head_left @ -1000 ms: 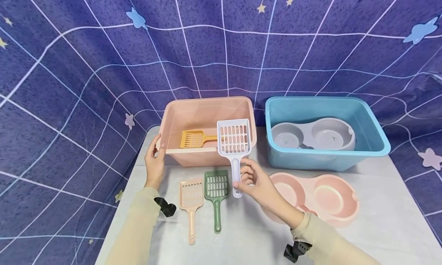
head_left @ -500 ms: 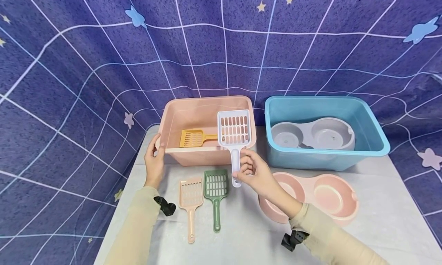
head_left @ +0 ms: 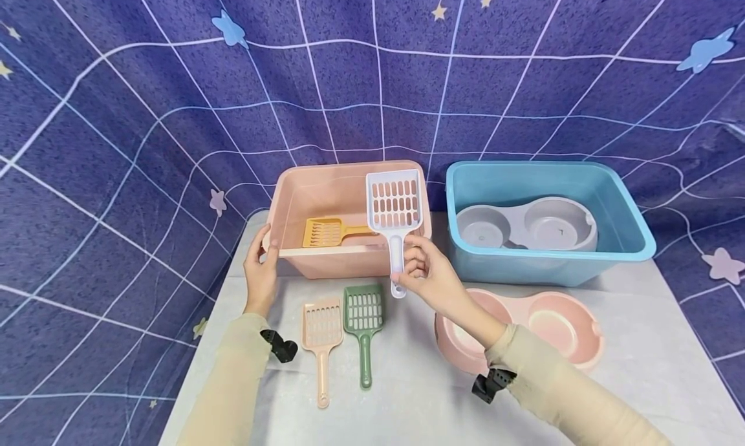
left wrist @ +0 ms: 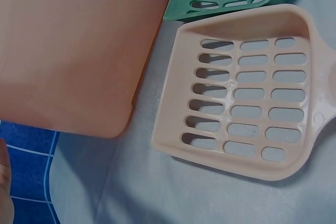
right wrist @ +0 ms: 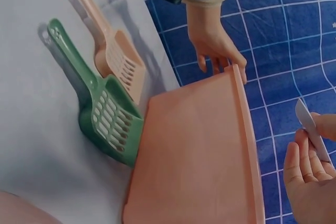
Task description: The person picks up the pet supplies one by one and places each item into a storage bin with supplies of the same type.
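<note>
My right hand [head_left: 431, 275] pinches the handle of a pale lavender litter scoop [head_left: 396, 239], thumb on top and fingers beneath. The scoop's slotted head is raised over the right part of a pink litter box [head_left: 343, 265]. Inside that box lies an orange scoop [head_left: 336, 233], its handle end hidden behind the lavender one. At the box's front left corner, my left hand [head_left: 260, 278] holds the rim, thumb at the front and fingers along the outer side. A peach scoop [head_left: 322, 352] and a green scoop [head_left: 365, 342] lie side by side in front of the box.
To the right stands a blue litter box [head_left: 524, 268] with a grey double bowl [head_left: 518, 216] inside. A pink double bowl [head_left: 520, 304] lies in front of it, partly under my right forearm. A purple-blue curtain [head_left: 349, 77] hangs close behind the table [head_left: 419, 407].
My right hand has moved forward with the lavender scoop, so its head now sits farther over the pink litter box. The left hand has stayed at the rim.
</note>
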The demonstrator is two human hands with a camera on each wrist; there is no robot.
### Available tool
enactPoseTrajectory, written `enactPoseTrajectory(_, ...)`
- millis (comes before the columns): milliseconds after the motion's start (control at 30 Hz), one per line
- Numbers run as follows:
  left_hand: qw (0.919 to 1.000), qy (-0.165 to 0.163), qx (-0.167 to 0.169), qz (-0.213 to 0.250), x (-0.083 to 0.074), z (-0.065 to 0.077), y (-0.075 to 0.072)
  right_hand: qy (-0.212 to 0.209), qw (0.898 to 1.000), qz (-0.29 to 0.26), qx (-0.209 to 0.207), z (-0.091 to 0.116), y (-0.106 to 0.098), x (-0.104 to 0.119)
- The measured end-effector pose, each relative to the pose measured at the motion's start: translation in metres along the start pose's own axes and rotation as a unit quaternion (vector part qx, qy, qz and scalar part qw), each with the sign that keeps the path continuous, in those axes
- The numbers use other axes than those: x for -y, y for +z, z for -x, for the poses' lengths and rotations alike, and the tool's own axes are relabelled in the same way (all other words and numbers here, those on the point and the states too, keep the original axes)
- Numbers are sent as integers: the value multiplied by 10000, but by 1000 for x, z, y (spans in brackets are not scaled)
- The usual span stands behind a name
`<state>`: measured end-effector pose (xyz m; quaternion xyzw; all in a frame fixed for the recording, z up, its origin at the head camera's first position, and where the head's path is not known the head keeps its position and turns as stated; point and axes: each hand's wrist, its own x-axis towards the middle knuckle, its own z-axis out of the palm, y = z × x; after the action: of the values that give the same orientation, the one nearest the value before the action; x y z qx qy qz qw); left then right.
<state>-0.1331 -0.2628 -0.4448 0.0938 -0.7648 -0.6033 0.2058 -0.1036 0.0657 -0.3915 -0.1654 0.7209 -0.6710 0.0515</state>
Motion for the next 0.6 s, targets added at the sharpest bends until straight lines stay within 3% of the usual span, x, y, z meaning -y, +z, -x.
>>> enactPoseTrajectory(533,9999,58,-23,-81,6,-2,0,117,9998,-50,-118,-28,-4,9)
enactPoseTrajectory(600,10000,33,42,-79,2,0,-1,125,9998,-67,-122,-32,-5,9)
